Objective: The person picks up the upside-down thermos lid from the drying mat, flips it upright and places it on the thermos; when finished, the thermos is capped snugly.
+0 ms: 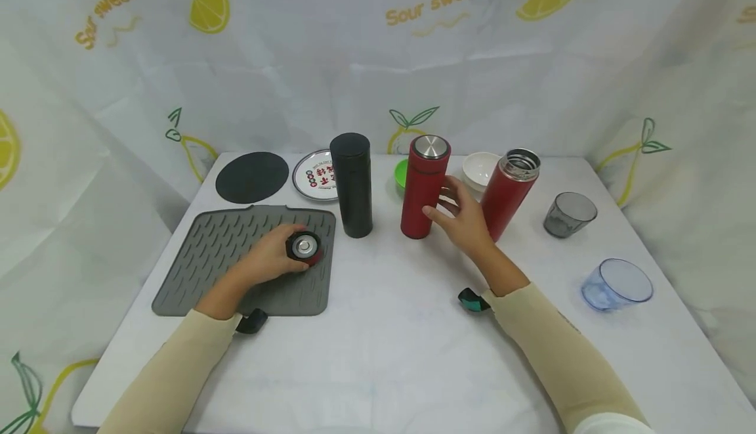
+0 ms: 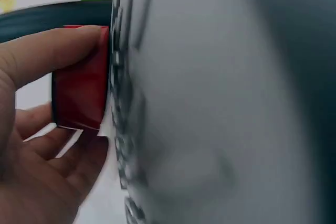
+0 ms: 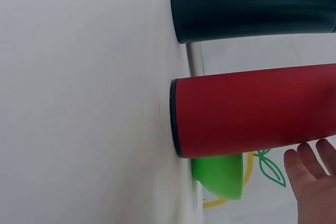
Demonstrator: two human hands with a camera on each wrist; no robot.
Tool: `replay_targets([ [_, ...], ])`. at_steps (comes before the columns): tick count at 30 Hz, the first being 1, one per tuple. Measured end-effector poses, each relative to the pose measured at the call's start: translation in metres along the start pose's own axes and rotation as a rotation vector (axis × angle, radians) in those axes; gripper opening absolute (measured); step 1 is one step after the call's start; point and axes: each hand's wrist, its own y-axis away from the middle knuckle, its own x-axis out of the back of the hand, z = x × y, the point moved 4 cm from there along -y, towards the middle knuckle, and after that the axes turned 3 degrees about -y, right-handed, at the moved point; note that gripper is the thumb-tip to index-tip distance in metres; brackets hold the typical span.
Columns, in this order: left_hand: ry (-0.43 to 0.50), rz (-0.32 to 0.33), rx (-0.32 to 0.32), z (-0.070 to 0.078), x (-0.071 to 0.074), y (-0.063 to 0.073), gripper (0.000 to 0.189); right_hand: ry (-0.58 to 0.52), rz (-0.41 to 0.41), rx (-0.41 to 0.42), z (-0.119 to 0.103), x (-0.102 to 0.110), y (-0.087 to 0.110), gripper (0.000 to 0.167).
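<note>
Tan sleeves [image 1: 171, 368] were closest. The left hand [image 1: 273, 254] pinched a lid [image 1: 304, 246], eight o'clock; the right hand [image 1: 466, 222], fingers spread, touched a red bottle [image 1: 422, 191], three o'clock. Holding the lid level seemed best.

Mostly red, black and grey against lemon-printed white.
Plain red on the capped bottle [image 1: 420, 191], silver on top; red again on the uncapped bottle [image 1: 508, 199], silver at the mouth; silver, black and red on the small cap [image 1: 304, 246]. Solid black on the tall bottle [image 1: 352, 188] and round disc [image 1: 252, 177] — grey, with rows of short dashes, on the rectangular mat [image 1: 215, 243]. Red lettering on the white plate [image 1: 313, 178]; smoky grey for one tumbler [image 1: 567, 217], pale blue for the other tumbler [image 1: 614, 286]. Orange "Sour sweet" on the backdrop [image 1: 331, 46].
</note>
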Motion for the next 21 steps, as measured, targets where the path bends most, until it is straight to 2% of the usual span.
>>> replay_targets([
  [3, 0.016, 0.044, -0.067, 0.017, -0.001, -0.005, 0.076, 0.002, 0.018, 0.050, -0.004, 0.006, 0.012, 0.074],
  [5, 0.041, 0.071, -0.144, 0.036, -0.001, -0.010, 0.073, 0.006, 0.021, 0.090, -0.007, 0.008, 0.020, 0.067],
  [10, -0.012, 0.112, -0.358, 0.099, -0.009, -0.020, 0.069, -0.039, -0.055, 0.163, -0.015, -0.002, 0.043, 0.055],
  [13, -0.064, 0.144, -0.505, 0.135, -0.017, -0.025, 0.068, -0.077, -0.119, 0.173, -0.033, -0.014, 0.057, 0.053],
  [15, -0.085, 0.173, -0.603, 0.155, -0.022, -0.028, 0.067, -0.087, -0.141, 0.178, -0.036, -0.020, 0.061, 0.054],
  [17, -0.098, 0.207, -0.688, 0.172, -0.028, -0.031, 0.067, -0.094, -0.142, 0.181, -0.037, -0.022, 0.063, 0.054],
  [21, -0.129, 0.278, -0.798, 0.193, -0.039, -0.034, 0.065, -0.112, -0.117, 0.195, -0.024, -0.020, 0.063, 0.053],
])
